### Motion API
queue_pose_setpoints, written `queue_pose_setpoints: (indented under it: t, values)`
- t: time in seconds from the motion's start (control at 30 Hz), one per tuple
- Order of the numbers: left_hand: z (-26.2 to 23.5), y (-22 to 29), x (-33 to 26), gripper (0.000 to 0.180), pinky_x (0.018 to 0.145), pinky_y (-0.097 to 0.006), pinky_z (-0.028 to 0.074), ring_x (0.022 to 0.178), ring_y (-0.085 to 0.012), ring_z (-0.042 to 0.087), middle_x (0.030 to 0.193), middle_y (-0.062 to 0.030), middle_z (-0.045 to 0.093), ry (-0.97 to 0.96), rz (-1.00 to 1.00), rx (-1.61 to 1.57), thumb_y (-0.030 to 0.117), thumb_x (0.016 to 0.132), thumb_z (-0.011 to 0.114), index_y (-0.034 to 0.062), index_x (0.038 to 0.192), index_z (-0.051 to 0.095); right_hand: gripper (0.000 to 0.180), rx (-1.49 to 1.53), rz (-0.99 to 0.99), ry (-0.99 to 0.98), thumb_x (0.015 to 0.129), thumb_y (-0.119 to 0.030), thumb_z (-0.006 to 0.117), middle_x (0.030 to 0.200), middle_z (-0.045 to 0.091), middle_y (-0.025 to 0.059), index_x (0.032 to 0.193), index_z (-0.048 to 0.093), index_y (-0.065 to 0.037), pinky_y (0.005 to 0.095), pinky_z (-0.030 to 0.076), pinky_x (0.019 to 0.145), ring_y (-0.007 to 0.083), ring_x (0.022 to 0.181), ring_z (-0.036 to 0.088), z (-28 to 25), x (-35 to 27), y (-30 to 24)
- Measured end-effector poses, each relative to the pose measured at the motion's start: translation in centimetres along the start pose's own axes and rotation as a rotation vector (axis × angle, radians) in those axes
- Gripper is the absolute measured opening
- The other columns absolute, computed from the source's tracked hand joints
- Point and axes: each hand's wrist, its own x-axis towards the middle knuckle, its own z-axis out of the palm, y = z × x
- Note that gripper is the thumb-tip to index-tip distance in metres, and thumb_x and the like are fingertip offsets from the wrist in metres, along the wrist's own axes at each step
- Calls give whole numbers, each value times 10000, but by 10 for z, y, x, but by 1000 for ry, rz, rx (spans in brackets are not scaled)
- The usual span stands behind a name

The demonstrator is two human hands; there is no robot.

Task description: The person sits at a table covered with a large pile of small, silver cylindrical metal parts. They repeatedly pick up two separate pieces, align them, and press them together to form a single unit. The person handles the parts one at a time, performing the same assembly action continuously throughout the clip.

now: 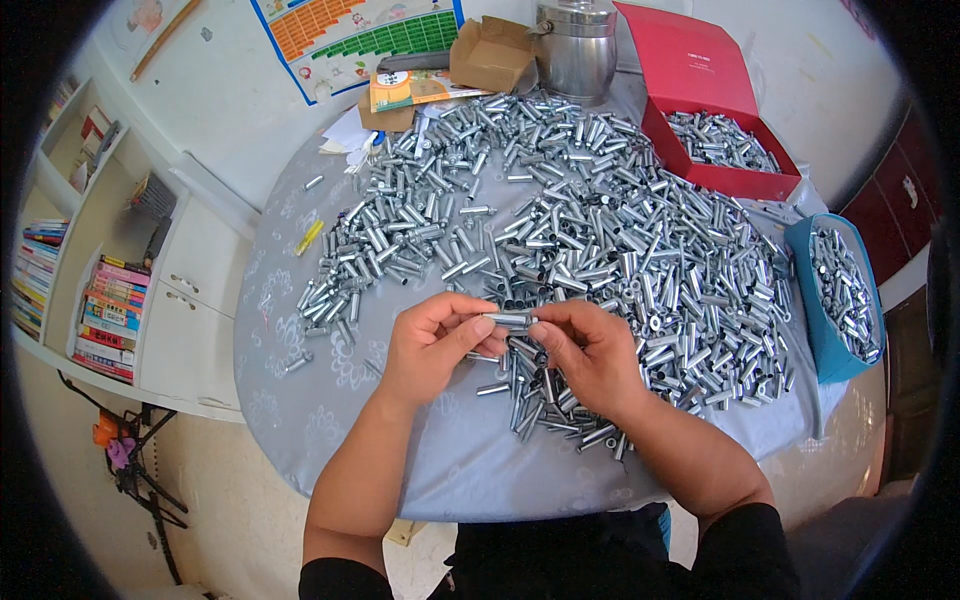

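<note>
A round table with a grey cloth (470,460) carries a wide heap of several small silver metal tubes (600,220). My left hand (430,345) and my right hand (590,350) meet over the table's near middle. Together they pinch one short metal tube (508,319), held level between the fingertips of both hands. A small bunch of loose tubes (545,405) lies just below and under my right hand. Both forearms come in from the lower edge.
An open red box (715,175) with tubes sits at the back right, a blue bin (835,300) of tubes at the right edge. A steel pot (575,45), a cardboard box (490,50) and papers stand at the back. A yellow marker (309,236) lies left. White shelves (110,290) hold books.
</note>
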Motion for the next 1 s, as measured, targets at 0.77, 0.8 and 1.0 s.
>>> queue_pose_setpoints:
  t: [0.77, 0.8, 1.0]
  values:
    - [-3, -5, 3, 176, 682, -309, 590, 759, -199, 704, 906, -152, 705, -17, -24, -25, 59, 937, 594, -38, 1082, 617, 275, 29, 45, -5, 856, -37, 694, 871, 652, 64, 1125, 639, -40, 251, 469, 555, 110, 624, 586, -1, 1, -11]
    - [-2, -5, 3, 177, 682, -310, 590, 759, -200, 705, 908, -154, 705, -19, -29, -24, 58, 938, 593, -38, 1084, 616, 266, 55, 30, 23, 859, -46, 696, 862, 656, 65, 1119, 642, -38, 252, 470, 558, 110, 628, 588, -1, 2, -11]
    - [-4, -5, 3, 181, 681, -311, 590, 757, -201, 705, 912, -156, 706, -22, -31, -38, 65, 939, 593, -37, 1087, 615, 231, 110, 88, 24, 846, -36, 706, 882, 648, 82, 1072, 659, -21, 251, 457, 550, 110, 617, 576, 0, 1, -15]
